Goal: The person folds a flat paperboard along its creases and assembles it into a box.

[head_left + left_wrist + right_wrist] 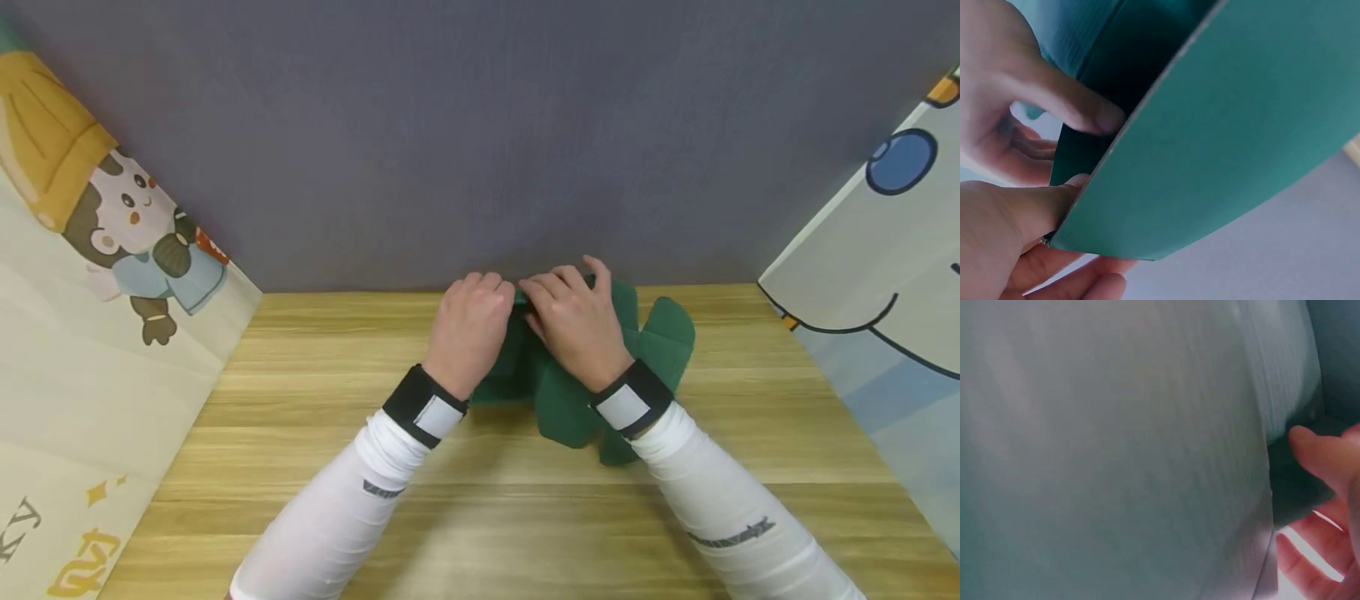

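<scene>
A partly folded green cardboard box (pixel 510 367) stands on the table, with loose flaps (pixel 663 333) spread out at its right. My left hand (pixel 472 329) pinches its far upper edge at a corner; in the left wrist view the thumb lies inside the green panel (pixel 1210 144) and the fingers outside. Just to the right, my right hand (pixel 577 329) grips a neighbouring flap. In the right wrist view, thumb and fingers of the right hand (pixel 1335 469) lie on either side of the dark green flap (pixel 1294 481). A broad green panel (pixel 1116 456) fills much of that view.
The wood-grain table (pixel 337 500) meets a grey upright panel (pixel 480 150) right behind the box. Printed cartoon cloths slope up along the left side (pixel 112 292) and the right side (pixel 885 275).
</scene>
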A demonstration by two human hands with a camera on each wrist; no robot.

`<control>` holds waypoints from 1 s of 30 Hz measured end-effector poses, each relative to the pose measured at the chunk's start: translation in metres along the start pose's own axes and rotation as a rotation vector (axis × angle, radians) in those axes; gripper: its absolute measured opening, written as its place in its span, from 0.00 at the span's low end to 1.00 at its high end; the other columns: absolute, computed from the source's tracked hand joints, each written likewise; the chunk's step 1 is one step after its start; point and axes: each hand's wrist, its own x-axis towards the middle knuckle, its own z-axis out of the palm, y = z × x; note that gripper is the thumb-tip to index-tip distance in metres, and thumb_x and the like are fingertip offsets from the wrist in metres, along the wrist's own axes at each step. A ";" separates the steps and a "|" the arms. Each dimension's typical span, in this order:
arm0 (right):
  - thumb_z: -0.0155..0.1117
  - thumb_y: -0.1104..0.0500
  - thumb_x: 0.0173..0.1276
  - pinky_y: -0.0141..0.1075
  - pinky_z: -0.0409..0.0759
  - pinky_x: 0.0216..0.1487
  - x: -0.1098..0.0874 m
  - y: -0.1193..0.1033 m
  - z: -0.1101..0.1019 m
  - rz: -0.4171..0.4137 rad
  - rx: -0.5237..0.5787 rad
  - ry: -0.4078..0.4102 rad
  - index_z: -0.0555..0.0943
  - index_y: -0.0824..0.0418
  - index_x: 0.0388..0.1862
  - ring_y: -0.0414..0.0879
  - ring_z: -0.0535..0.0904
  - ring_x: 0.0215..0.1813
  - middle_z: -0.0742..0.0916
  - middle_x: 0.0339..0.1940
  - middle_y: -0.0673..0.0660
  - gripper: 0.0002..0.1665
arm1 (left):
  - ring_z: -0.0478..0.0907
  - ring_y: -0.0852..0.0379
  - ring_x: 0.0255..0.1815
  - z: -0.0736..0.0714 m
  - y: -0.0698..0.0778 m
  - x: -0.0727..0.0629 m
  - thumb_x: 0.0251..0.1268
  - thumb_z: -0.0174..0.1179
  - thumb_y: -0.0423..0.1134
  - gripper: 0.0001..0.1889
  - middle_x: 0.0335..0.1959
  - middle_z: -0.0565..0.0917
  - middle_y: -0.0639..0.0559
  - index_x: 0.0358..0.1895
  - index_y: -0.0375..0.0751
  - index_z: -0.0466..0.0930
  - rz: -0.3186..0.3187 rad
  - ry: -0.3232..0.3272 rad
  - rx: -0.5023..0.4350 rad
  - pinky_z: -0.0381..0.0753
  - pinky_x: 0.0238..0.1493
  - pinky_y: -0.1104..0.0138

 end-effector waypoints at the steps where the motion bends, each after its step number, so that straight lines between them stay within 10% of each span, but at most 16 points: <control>1: 0.75 0.54 0.57 0.61 0.56 0.69 -0.001 0.001 -0.002 0.002 0.004 0.006 0.81 0.58 0.54 0.53 0.76 0.56 0.86 0.52 0.56 0.26 | 0.78 0.51 0.28 0.000 -0.002 -0.001 0.63 0.57 0.26 0.08 0.26 0.81 0.49 0.28 0.39 0.82 -0.013 0.001 -0.001 0.78 0.29 0.64; 6: 0.74 0.53 0.58 0.59 0.57 0.69 -0.007 0.003 -0.015 0.022 0.054 0.070 0.76 0.58 0.62 0.57 0.67 0.69 0.78 0.64 0.58 0.32 | 0.77 0.52 0.26 0.001 -0.015 -0.007 0.63 0.58 0.28 0.07 0.25 0.82 0.48 0.28 0.37 0.82 -0.102 0.023 -0.035 0.77 0.26 0.64; 12: 0.71 0.55 0.62 0.48 0.73 0.45 -0.023 0.003 -0.027 0.103 0.215 0.070 0.80 0.61 0.56 0.55 0.78 0.50 0.84 0.49 0.58 0.24 | 0.77 0.52 0.26 0.006 -0.025 -0.018 0.59 0.66 0.33 0.04 0.26 0.82 0.48 0.30 0.37 0.82 -0.241 0.015 -0.116 0.79 0.28 0.64; 22: 0.64 0.44 0.67 0.35 0.78 0.29 -0.057 -0.011 -0.041 0.530 0.514 -0.216 0.84 0.59 0.43 0.38 0.79 0.26 0.86 0.25 0.48 0.19 | 0.77 0.53 0.25 0.013 -0.032 -0.049 0.59 0.62 0.33 0.02 0.26 0.80 0.49 0.31 0.37 0.80 -0.398 0.055 -0.255 0.78 0.26 0.62; 30: 0.58 0.37 0.68 0.35 0.76 0.24 -0.073 -0.016 -0.027 0.679 0.634 -0.419 0.85 0.57 0.42 0.37 0.80 0.22 0.85 0.21 0.46 0.25 | 0.76 0.53 0.23 0.021 -0.026 -0.069 0.57 0.61 0.34 0.04 0.25 0.77 0.51 0.28 0.40 0.76 -0.474 0.136 -0.349 0.75 0.22 0.60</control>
